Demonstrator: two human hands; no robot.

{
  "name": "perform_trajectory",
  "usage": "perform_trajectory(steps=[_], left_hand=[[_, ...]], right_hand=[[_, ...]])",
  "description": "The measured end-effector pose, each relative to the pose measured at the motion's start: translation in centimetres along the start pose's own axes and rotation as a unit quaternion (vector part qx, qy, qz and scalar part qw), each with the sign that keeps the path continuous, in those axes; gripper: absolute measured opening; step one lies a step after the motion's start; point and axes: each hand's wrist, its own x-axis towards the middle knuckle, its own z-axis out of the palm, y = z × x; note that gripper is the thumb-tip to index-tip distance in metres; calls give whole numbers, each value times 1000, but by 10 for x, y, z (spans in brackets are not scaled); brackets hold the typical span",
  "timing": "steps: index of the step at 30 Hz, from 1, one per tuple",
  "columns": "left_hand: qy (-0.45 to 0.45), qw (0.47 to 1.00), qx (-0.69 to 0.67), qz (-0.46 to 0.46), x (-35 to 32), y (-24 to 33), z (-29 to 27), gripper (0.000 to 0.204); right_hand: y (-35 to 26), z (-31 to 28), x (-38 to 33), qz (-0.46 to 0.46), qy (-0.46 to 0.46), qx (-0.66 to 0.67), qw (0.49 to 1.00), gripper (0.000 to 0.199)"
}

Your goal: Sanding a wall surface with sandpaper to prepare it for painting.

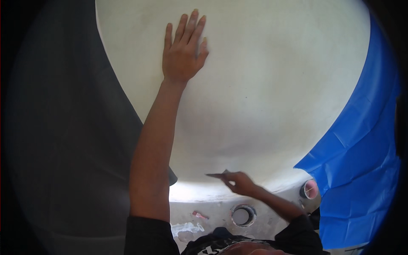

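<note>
My left hand (182, 55) lies flat with fingers spread on the upper part of a large, pale, smoothly curved surface (272, 76). Near that surface's lower edge, my right hand (240, 182) is closed around a thin, dark scraper-like tool (214, 175). Its narrow end points left. From this angle the tool looks edge-on, so its exact kind is unclear, and I cannot tell whether it touches the pale surface.
Dark grey sheeting (76, 127) borders the pale surface on the left, blue sheeting (352, 170) on the right. On the floor below are a round can (252, 221), a pink-lined pot (311, 190), a small brush (198, 215) and a whitish patch (187, 228).
</note>
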Motion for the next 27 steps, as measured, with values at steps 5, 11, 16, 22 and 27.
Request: perform_trajectory(steps=[5,11,16,22,27], left_hand=[[122,986,-93,60,6,-21,26,56],[234,962,57,125,-4,-38,45,56],[55,996,-64,-29,-6,-9,-5,50],[-26,995,-90,-24,-5,-12,-15,56],[90,984,-150,-41,-20,-19,11,50]], right_hand=[[-110,-206,58,-108,263,-133,950,32],[-137,-360,158,-194,498,-538,652,24],[-137,-373,190,-143,496,-479,710,25],[-91,-325,207,-204,508,-510,664,40],[-48,-234,206,-207,538,-372,728,46]])
